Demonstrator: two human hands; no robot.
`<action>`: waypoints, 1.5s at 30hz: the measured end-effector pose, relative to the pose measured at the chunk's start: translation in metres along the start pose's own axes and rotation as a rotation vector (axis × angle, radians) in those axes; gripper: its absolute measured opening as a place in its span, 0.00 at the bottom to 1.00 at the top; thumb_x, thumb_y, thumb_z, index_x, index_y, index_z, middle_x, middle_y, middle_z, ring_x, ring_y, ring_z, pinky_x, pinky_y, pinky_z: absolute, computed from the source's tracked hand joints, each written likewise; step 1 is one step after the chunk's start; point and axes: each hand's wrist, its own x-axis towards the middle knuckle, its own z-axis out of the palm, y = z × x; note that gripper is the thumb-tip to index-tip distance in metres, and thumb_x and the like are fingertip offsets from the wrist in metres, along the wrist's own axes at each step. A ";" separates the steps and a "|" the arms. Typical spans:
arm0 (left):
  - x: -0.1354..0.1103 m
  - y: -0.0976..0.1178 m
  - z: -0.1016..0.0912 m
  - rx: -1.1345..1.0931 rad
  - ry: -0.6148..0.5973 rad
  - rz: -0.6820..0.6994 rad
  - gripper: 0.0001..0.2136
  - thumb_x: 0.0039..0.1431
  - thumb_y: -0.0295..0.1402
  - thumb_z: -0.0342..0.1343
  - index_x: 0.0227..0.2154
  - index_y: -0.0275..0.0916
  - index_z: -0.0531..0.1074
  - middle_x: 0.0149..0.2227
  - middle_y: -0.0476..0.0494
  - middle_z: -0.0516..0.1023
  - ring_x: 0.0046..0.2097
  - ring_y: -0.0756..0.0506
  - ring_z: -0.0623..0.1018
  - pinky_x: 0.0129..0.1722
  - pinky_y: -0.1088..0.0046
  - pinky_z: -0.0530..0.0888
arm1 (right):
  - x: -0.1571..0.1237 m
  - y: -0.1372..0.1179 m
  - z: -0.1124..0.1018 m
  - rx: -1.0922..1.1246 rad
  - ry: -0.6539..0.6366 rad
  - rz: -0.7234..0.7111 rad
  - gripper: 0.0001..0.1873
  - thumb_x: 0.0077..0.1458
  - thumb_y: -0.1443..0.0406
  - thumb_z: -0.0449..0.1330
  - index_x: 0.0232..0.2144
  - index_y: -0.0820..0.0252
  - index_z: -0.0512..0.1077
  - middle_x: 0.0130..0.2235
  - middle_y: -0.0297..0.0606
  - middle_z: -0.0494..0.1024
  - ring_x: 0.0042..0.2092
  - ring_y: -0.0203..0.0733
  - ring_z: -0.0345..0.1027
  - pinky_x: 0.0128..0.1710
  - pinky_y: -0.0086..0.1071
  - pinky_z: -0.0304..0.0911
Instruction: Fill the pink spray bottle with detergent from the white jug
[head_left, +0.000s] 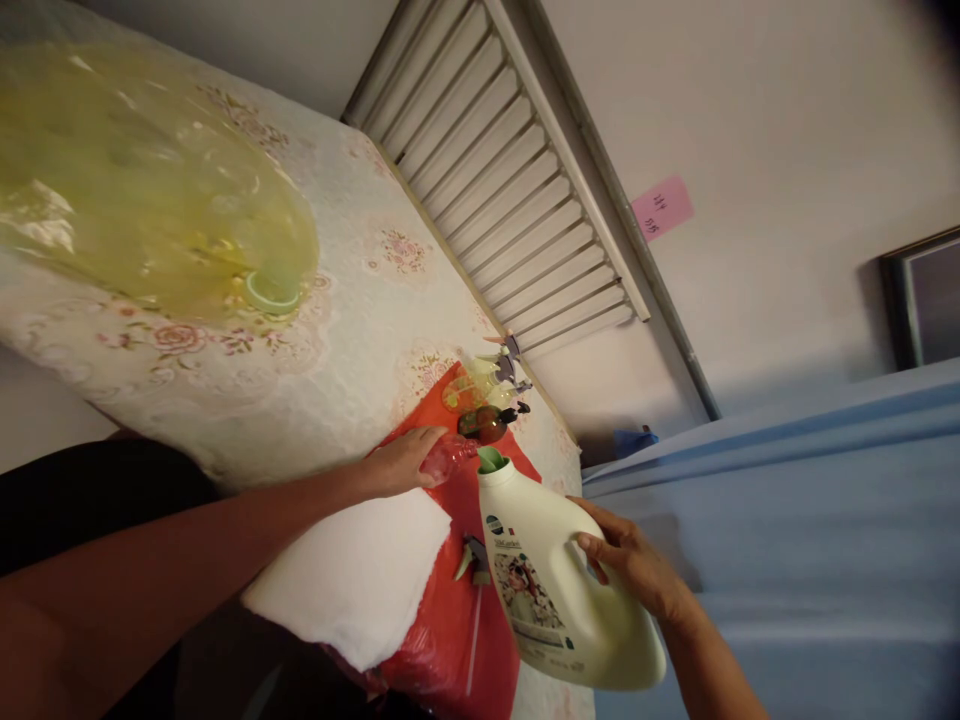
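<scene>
My right hand (626, 550) grips the handle of a large pale-green detergent jug (555, 590), which is tilted with its green pouring spout (491, 460) towards a clear pinkish bottle (450, 458). My left hand (407, 462) is closed around that bottle. The bottle's neck is right by the spout; I cannot tell whether they touch or whether liquid flows. Beside the jug, a loose spray trigger head (474, 562) lies on a red plastic sheet (487, 640). A dark brown bottle (487, 424) with a black top is just beyond my left hand.
Several spray bottles (499, 372) stand behind the brown bottle. A white folded towel (360, 580) lies under my left forearm. On the floral tablecloth (360, 300) sits a big yellow see-through bag (150, 180). A slatted metal rack (510, 170) borders the table, with blue fabric (787, 540) at right.
</scene>
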 end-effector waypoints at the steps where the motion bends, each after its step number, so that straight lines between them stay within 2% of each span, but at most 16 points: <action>1: 0.000 0.000 0.000 -0.007 -0.006 -0.009 0.38 0.50 0.45 0.65 0.62 0.56 0.53 0.60 0.42 0.68 0.61 0.30 0.69 0.57 0.51 0.69 | 0.000 0.000 0.000 -0.003 -0.003 0.003 0.40 0.54 0.47 0.61 0.62 0.63 0.65 0.27 0.33 0.70 0.25 0.34 0.56 0.27 0.31 0.55; 5: 0.000 0.002 -0.002 -0.033 -0.031 -0.025 0.38 0.50 0.46 0.65 0.62 0.56 0.53 0.61 0.42 0.67 0.62 0.29 0.67 0.59 0.48 0.67 | 0.000 -0.002 -0.001 -0.017 -0.002 0.001 0.40 0.54 0.47 0.61 0.63 0.63 0.65 0.28 0.33 0.71 0.25 0.34 0.56 0.27 0.31 0.55; 9: -0.001 0.002 -0.001 -0.008 -0.016 -0.023 0.37 0.51 0.43 0.65 0.62 0.54 0.53 0.61 0.40 0.67 0.62 0.30 0.68 0.59 0.49 0.68 | -0.002 -0.008 0.000 -0.017 -0.014 -0.004 0.41 0.54 0.47 0.61 0.63 0.64 0.65 0.27 0.32 0.70 0.25 0.34 0.56 0.27 0.31 0.54; 14: 0.000 0.001 0.000 0.002 -0.001 -0.018 0.39 0.49 0.43 0.65 0.62 0.56 0.53 0.61 0.41 0.67 0.61 0.30 0.69 0.58 0.49 0.69 | -0.002 -0.008 0.000 -0.003 -0.009 -0.004 0.41 0.53 0.47 0.61 0.62 0.65 0.65 0.25 0.31 0.68 0.24 0.34 0.55 0.27 0.30 0.54; 17: -0.001 0.001 0.000 -0.001 -0.005 -0.017 0.38 0.50 0.44 0.65 0.62 0.52 0.54 0.61 0.40 0.67 0.62 0.29 0.68 0.59 0.50 0.69 | -0.001 -0.006 0.000 -0.014 -0.003 0.000 0.41 0.54 0.47 0.61 0.63 0.65 0.65 0.24 0.30 0.67 0.24 0.34 0.56 0.27 0.30 0.54; 23: -0.001 0.000 0.000 0.008 0.004 0.000 0.37 0.51 0.44 0.64 0.62 0.56 0.53 0.61 0.42 0.67 0.61 0.30 0.69 0.57 0.50 0.70 | -0.001 -0.007 -0.001 -0.033 0.004 0.005 0.42 0.53 0.46 0.61 0.62 0.64 0.65 0.26 0.33 0.71 0.25 0.35 0.57 0.27 0.31 0.56; 27: -0.001 0.004 -0.002 0.002 -0.006 -0.006 0.36 0.51 0.44 0.64 0.62 0.56 0.54 0.60 0.42 0.68 0.61 0.31 0.69 0.58 0.49 0.69 | 0.000 -0.006 -0.001 -0.030 0.003 0.005 0.41 0.53 0.46 0.61 0.62 0.63 0.65 0.27 0.33 0.72 0.25 0.35 0.57 0.27 0.31 0.56; 35: -0.002 0.014 -0.008 0.004 -0.010 -0.040 0.36 0.49 0.43 0.64 0.61 0.46 0.58 0.61 0.39 0.68 0.61 0.30 0.68 0.58 0.53 0.69 | 0.001 0.004 -0.004 -0.024 -0.012 -0.023 0.39 0.55 0.47 0.61 0.63 0.62 0.65 0.28 0.33 0.72 0.25 0.34 0.58 0.27 0.31 0.56; 41: -0.001 0.012 -0.007 0.008 -0.032 -0.061 0.36 0.48 0.41 0.64 0.61 0.49 0.57 0.61 0.41 0.67 0.63 0.31 0.67 0.60 0.53 0.68 | 0.000 -0.002 -0.001 -0.008 -0.002 -0.012 0.40 0.53 0.47 0.62 0.62 0.62 0.66 0.29 0.34 0.73 0.25 0.34 0.58 0.26 0.31 0.56; 45: -0.001 0.014 -0.008 0.006 -0.031 -0.045 0.36 0.49 0.40 0.63 0.61 0.44 0.58 0.61 0.37 0.67 0.62 0.30 0.67 0.59 0.53 0.68 | 0.000 -0.001 -0.001 0.006 0.000 -0.009 0.38 0.54 0.47 0.62 0.61 0.61 0.67 0.29 0.34 0.73 0.25 0.34 0.58 0.26 0.30 0.56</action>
